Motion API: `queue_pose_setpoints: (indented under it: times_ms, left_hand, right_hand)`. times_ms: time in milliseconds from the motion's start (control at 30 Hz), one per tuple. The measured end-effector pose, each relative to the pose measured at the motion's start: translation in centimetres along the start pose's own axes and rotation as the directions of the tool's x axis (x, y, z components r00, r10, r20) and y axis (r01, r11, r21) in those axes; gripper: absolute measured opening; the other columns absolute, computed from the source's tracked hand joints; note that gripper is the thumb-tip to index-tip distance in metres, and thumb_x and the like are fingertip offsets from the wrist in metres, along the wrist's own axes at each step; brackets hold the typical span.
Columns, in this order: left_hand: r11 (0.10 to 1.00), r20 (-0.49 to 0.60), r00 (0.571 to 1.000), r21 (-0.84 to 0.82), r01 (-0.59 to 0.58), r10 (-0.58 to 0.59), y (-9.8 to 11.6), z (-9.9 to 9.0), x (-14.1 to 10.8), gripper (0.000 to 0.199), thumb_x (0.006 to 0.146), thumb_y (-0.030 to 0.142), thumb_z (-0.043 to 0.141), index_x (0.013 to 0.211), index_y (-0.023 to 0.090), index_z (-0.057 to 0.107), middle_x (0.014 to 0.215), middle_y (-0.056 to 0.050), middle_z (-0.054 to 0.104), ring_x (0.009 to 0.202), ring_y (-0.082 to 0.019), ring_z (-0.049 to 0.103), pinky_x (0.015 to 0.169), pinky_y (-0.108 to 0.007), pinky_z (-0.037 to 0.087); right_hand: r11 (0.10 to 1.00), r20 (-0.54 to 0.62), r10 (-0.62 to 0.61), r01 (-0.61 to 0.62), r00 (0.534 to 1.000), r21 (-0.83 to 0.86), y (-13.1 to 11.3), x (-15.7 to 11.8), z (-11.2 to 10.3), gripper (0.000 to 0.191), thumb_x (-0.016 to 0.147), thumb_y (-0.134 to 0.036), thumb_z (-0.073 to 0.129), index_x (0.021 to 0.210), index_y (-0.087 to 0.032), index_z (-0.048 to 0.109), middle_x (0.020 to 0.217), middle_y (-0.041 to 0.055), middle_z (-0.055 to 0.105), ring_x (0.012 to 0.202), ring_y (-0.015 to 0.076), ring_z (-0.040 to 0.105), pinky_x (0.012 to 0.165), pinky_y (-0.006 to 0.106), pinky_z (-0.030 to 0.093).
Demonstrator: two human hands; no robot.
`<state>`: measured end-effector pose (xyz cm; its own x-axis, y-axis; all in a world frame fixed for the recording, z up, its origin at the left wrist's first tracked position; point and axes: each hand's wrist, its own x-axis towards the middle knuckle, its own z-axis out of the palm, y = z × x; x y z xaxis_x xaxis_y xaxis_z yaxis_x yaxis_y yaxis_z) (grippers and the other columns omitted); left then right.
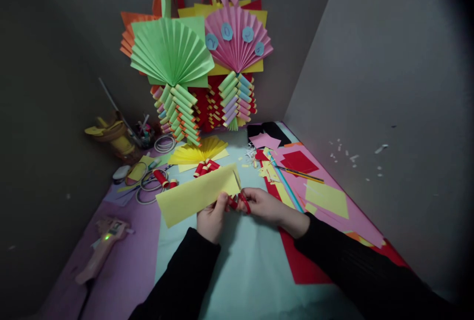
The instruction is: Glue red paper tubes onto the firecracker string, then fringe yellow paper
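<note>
My left hand (pixel 213 219) pinches a long sheet of yellow paper (pixel 196 194) by its lower right part, thumb on top. In my right hand (pixel 261 205) are red-handled scissors (pixel 245 205), held at the paper's right end. A narrow strip stands slightly apart along that end, and the blades are mostly hidden by the paper and fingers. Just behind the sheet lie a yellow folded paper fan (pixel 200 150) and several red paper rolls (pixel 206 166) with yellow ends. Another red roll (pixel 160 178) rests to the left.
A pink glue gun (pixel 101 251) with a green light lies at left. Rings of tape or wire (pixel 151 181) and a pen holder (pixel 145 137) stand farther back. Green (pixel 172 51) and pink (pixel 239 38) fan decorations hang behind. Paper scraps, a pencil (pixel 303 174) and red sheets (pixel 301 260) lie right.
</note>
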<state>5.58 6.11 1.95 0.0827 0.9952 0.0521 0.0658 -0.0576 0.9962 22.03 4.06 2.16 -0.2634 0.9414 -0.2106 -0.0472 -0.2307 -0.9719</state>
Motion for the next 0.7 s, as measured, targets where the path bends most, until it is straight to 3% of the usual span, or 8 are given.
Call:
queue_pose_setpoints:
  times_ms: [267,500,700]
  left_hand:
    - [1.000,-0.004,1.000,-0.030,-0.009,0.009,-0.3,-0.2,0.3,0.043,0.079,0.048,0.060,0.049,0.016,0.057,0.052,-0.002,0.058,0.056,-0.014,0.054,0.064,-0.028,0.044]
    - [0.975,-0.152,0.985,-0.217,0.054,-0.088,-0.8,-0.7,1.3,0.044,0.079,0.052,0.060,0.057,0.013,0.060,0.052,-0.001,0.056,0.047,-0.010,0.047,0.048,-0.024,0.037]
    - [0.986,-0.161,0.986,-0.167,0.025,-0.053,-0.8,-0.7,1.2,0.045,0.079,0.053,0.060,0.056,0.014,0.060,0.052,-0.003,0.058,0.048,-0.012,0.051,0.049,-0.024,0.040]
  right_hand:
    - [1.000,0.039,-0.011,0.012,0.999,-0.026,-0.5,-0.2,0.0,0.033,0.067,-0.042,0.074,0.072,-0.016,0.055,0.067,-0.0030,0.053,0.061,0.0105,0.044,0.060,0.024,0.033]
    - [0.992,0.131,0.108,-0.098,0.986,-0.078,-0.3,-0.5,0.2,0.030,0.064,-0.035,0.076,0.075,-0.018,0.053,0.065,-0.0045,0.053,0.058,0.0105,0.047,0.059,0.025,0.036]
    - [0.987,0.112,0.108,-0.092,0.988,-0.135,-0.3,-0.5,0.5,0.029,0.063,-0.031,0.076,0.073,-0.020,0.052,0.067,-0.0043,0.055,0.059,0.0113,0.050,0.058,0.025,0.039]
